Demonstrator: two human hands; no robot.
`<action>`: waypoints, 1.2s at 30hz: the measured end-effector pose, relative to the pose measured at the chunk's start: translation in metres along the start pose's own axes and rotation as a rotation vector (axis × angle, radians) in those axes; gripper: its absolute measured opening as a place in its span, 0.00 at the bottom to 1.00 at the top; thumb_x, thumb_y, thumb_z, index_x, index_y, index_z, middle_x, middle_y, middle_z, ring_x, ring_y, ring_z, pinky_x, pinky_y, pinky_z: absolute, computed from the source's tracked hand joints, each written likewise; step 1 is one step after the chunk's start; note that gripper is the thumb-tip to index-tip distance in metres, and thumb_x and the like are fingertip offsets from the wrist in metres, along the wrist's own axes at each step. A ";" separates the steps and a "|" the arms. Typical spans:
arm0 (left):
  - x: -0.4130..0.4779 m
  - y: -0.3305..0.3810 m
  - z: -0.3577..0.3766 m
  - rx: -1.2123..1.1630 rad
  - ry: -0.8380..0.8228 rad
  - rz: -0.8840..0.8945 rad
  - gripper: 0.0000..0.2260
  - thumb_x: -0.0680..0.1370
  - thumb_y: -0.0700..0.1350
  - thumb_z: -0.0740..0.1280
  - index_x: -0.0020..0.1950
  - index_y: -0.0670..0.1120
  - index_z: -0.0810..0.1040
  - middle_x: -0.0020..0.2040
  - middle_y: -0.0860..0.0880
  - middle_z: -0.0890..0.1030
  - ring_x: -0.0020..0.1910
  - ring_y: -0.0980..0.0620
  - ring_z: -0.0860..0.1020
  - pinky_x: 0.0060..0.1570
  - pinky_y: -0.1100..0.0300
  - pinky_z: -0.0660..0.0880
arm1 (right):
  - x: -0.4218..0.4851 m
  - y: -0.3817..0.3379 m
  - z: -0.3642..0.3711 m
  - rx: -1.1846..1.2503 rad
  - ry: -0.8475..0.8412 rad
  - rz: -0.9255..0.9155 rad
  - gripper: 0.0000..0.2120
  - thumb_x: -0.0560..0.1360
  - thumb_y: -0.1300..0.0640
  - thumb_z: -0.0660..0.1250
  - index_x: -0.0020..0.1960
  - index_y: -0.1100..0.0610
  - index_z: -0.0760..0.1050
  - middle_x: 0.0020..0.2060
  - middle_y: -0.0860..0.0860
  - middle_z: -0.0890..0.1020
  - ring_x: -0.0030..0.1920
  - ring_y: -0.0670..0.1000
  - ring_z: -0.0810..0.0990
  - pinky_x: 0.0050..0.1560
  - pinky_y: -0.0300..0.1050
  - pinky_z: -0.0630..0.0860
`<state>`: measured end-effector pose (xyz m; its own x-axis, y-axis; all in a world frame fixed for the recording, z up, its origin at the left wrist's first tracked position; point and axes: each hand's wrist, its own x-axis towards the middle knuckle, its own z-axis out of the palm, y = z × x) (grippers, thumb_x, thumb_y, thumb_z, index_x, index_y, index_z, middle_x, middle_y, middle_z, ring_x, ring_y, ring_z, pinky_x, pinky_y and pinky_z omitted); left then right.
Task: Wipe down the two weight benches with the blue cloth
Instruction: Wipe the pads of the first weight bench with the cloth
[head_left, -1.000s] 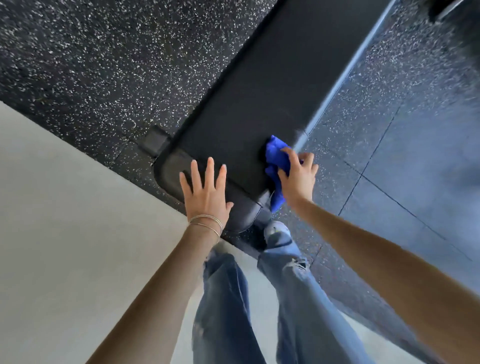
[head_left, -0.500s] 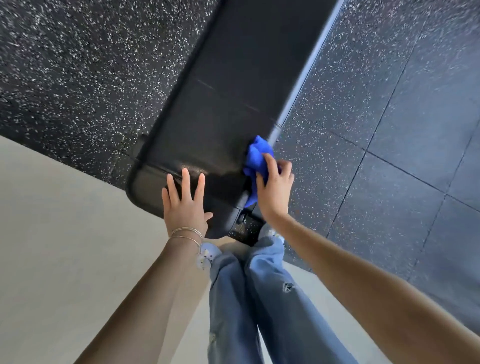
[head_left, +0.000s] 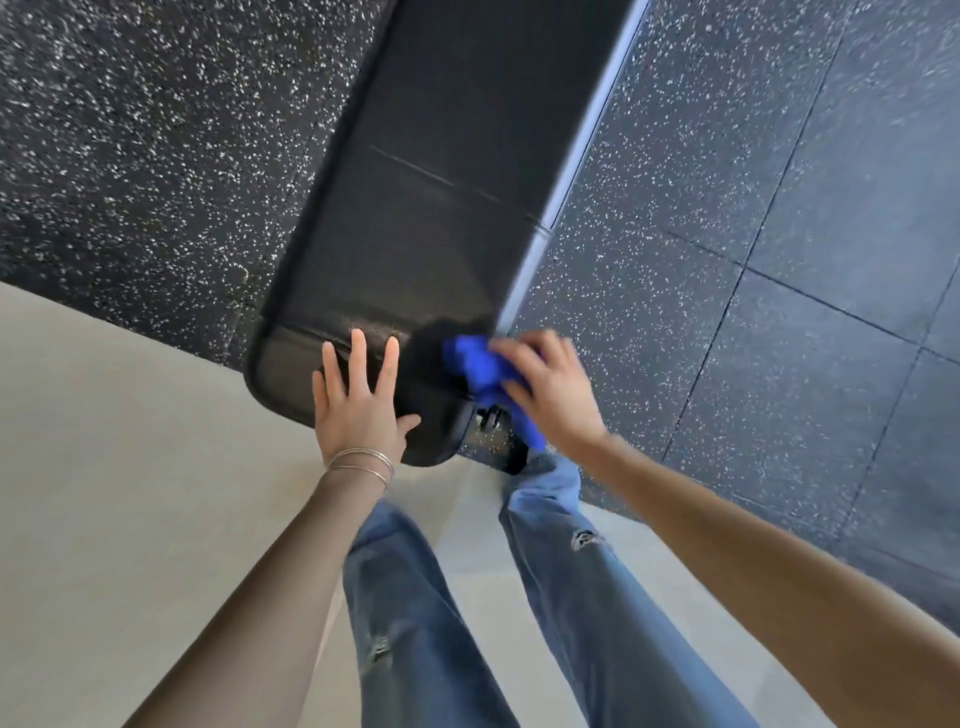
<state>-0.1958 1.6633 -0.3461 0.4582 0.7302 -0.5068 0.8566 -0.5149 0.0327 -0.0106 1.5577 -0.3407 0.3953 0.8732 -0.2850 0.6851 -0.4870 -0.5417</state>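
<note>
1. The weight bench (head_left: 441, 208) is a long black padded bench. It runs away from the person toward the top of the view. Its near end is rounded, and a thin seam (head_left: 431, 174) crosses the pad further along.
2. The left hand (head_left: 358, 410) lies flat on the near end of the bench, left of the pad's midline. Its fingers are straight and spread, the thumb is out to the side, and it grips nothing.
3. Two thin bracelets (head_left: 361, 462) circle the left wrist, just off the bench's near end.
4. The right hand (head_left: 550, 395) is at the near right corner of the bench. Its fingers are curled over the blue cloth (head_left: 478, 366) and hold it bunched. The hand is motion-blurred, so I cannot tell how each finger lies.
5. The blue cloth sits against the pad at that near right corner. One part sticks out from under the fingers toward the bench's middle. Another part hangs below the hand, off the bench's right edge.
6. The two hands are near each other on the bench's near end but apart, with a dark patch of pad between them.
7. The bench's right side edge (head_left: 582, 140) catches light and shows as a pale strip.
8. Below the near right corner of the bench a dark piece of frame (head_left: 511, 460) shows, too blurred to make out.
9. Dark speckled rubber floor (head_left: 130, 130) lies on both sides of the bench. A pale smooth floor (head_left: 130, 467) begins at the bench's near end.
10. The person's legs, in blue jeans (head_left: 597, 597) ripped at the knees, stand just short of the bench's near end.
</note>
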 end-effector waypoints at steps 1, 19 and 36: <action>0.000 -0.001 0.000 0.005 0.003 0.007 0.41 0.71 0.56 0.71 0.77 0.53 0.52 0.78 0.44 0.49 0.76 0.36 0.48 0.73 0.42 0.50 | 0.016 -0.001 -0.006 0.073 0.117 0.111 0.20 0.72 0.60 0.68 0.64 0.55 0.75 0.53 0.59 0.75 0.51 0.62 0.73 0.57 0.52 0.70; 0.008 -0.149 -0.014 0.066 -0.046 0.483 0.32 0.77 0.50 0.65 0.77 0.47 0.54 0.78 0.51 0.52 0.77 0.48 0.50 0.73 0.47 0.52 | -0.017 -0.133 0.104 -0.072 0.386 0.693 0.24 0.73 0.54 0.66 0.68 0.47 0.68 0.62 0.60 0.67 0.54 0.62 0.68 0.54 0.52 0.68; 0.031 -0.256 -0.040 -0.201 -0.051 0.138 0.31 0.74 0.40 0.67 0.75 0.41 0.59 0.77 0.48 0.55 0.65 0.39 0.69 0.64 0.50 0.64 | 0.111 -0.273 0.160 -0.461 -0.027 -0.002 0.19 0.73 0.55 0.68 0.64 0.51 0.73 0.62 0.55 0.69 0.57 0.59 0.68 0.46 0.47 0.67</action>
<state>-0.3917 1.8356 -0.3355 0.5662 0.6330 -0.5280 0.8189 -0.5051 0.2725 -0.2512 1.7908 -0.3514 0.3817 0.8715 -0.3079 0.8889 -0.4374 -0.1361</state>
